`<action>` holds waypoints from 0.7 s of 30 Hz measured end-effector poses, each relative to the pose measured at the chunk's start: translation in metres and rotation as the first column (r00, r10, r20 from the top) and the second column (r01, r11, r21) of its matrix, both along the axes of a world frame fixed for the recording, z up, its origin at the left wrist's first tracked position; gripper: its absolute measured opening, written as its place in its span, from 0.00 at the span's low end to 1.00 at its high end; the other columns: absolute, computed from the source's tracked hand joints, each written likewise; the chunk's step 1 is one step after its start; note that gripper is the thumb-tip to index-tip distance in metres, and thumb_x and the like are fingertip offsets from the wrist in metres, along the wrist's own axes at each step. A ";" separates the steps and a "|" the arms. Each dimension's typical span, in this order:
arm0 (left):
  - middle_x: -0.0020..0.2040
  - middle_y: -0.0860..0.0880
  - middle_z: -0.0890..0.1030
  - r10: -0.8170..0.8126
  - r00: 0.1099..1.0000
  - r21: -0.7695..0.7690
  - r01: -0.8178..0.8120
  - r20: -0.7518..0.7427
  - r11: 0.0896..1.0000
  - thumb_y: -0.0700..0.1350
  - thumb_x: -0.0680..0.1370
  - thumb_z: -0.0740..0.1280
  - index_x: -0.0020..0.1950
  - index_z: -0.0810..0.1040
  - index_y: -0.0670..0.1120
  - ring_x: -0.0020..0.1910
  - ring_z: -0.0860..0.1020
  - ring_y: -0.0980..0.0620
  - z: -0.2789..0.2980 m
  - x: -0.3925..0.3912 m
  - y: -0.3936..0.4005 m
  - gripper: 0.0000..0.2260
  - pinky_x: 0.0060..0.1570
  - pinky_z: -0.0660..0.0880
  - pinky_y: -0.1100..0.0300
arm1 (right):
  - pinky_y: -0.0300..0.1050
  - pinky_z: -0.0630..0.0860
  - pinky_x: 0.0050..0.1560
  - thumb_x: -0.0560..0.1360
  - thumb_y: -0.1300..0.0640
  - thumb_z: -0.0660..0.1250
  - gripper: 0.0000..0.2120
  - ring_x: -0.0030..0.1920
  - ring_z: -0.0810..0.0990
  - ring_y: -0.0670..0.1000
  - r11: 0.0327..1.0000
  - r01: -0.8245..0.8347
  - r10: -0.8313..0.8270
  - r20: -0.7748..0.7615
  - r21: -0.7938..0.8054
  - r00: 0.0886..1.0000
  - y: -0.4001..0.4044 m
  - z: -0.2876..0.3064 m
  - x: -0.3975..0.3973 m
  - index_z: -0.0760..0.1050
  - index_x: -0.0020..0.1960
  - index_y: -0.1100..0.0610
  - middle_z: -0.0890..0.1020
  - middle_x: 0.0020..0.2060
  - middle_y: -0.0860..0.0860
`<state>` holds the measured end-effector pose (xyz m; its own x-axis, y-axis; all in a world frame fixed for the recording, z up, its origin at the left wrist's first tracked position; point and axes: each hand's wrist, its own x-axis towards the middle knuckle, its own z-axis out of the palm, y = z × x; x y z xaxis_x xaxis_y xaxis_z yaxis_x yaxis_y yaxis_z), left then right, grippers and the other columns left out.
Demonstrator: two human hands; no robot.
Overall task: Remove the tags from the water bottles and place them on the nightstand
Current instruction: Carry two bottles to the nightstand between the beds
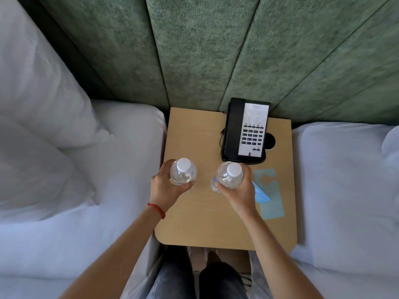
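Two clear water bottles with white caps stand upright over the wooden nightstand. My left hand grips the left bottle around its body. My right hand grips the right bottle the same way. Neither bottle neck carries a tag. Two light blue paper tags lie flat on the nightstand just right of my right hand, one partly over the other, and my wrist hides part of them.
A black desk phone sits at the back right of the nightstand beside a round cable hole. White beds flank the nightstand, left bed and right bed. A green padded headboard rises behind.
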<state>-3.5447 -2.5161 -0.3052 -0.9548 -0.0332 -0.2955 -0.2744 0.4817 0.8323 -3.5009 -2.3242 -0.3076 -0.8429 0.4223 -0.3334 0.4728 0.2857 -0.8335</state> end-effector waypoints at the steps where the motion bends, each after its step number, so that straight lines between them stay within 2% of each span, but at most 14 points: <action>1: 0.46 0.57 0.78 -0.002 1.000 0.001 0.002 0.010 1.000 0.46 0.59 0.80 0.56 0.74 0.50 0.45 0.77 0.55 -0.003 0.000 0.000 0.29 0.43 0.71 0.70 | 0.21 0.67 0.43 0.60 0.58 0.78 0.32 0.47 0.74 0.31 1.000 -0.005 0.005 0.010 0.010 1.000 0.000 -0.004 0.001 0.64 0.56 0.43 0.76 0.45 0.37; 5: 0.47 0.54 0.79 0.000 0.999 -0.019 0.000 0.039 1.000 0.45 0.59 0.80 0.57 0.73 0.48 0.46 0.78 0.52 -0.012 0.005 -0.003 0.30 0.47 0.74 0.61 | 0.22 0.67 0.45 0.60 0.58 0.78 0.32 0.46 0.75 0.39 1.000 -0.021 0.020 0.034 0.021 0.999 0.001 -0.016 0.008 0.63 0.55 0.42 0.75 0.46 0.38; 9: 0.45 0.57 0.78 0.005 0.999 -0.023 -0.004 0.046 1.000 0.45 0.59 0.80 0.56 0.72 0.51 0.46 0.79 0.52 -0.018 0.012 -0.009 0.29 0.47 0.75 0.59 | 0.22 0.67 0.46 0.61 0.59 0.78 0.31 0.48 0.74 0.35 0.999 -0.041 0.040 0.033 0.027 0.999 0.005 -0.019 0.013 0.64 0.55 0.44 0.75 0.46 0.39; 15: 0.44 0.59 0.77 -0.024 0.996 -0.021 0.026 0.088 0.999 0.45 0.58 0.80 0.56 0.71 0.51 0.43 0.77 0.54 -0.018 0.018 -0.015 0.30 0.42 0.72 0.64 | 0.21 0.66 0.42 0.62 0.57 0.78 0.30 0.47 0.72 0.29 0.998 -0.068 0.067 0.056 0.010 0.996 0.014 -0.013 0.015 0.63 0.55 0.45 0.74 0.45 0.37; 21: 0.47 0.55 0.77 -0.089 0.993 -0.007 0.090 0.079 0.996 0.43 0.60 0.80 0.56 0.69 0.51 0.44 0.77 0.53 -0.018 0.027 -0.017 0.30 0.39 0.68 0.77 | 0.30 0.68 0.45 0.62 0.55 0.78 0.30 0.48 0.75 0.38 0.997 -0.081 0.080 0.077 0.008 0.994 0.014 -0.008 0.022 0.62 0.55 0.44 0.75 0.47 0.42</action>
<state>-3.5172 -2.5333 -0.3229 -0.9278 0.0481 -0.3701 -0.2942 0.5158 0.8046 -3.4789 -2.3105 -0.3158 -0.8465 0.3578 -0.3942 0.5103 0.3345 -0.7923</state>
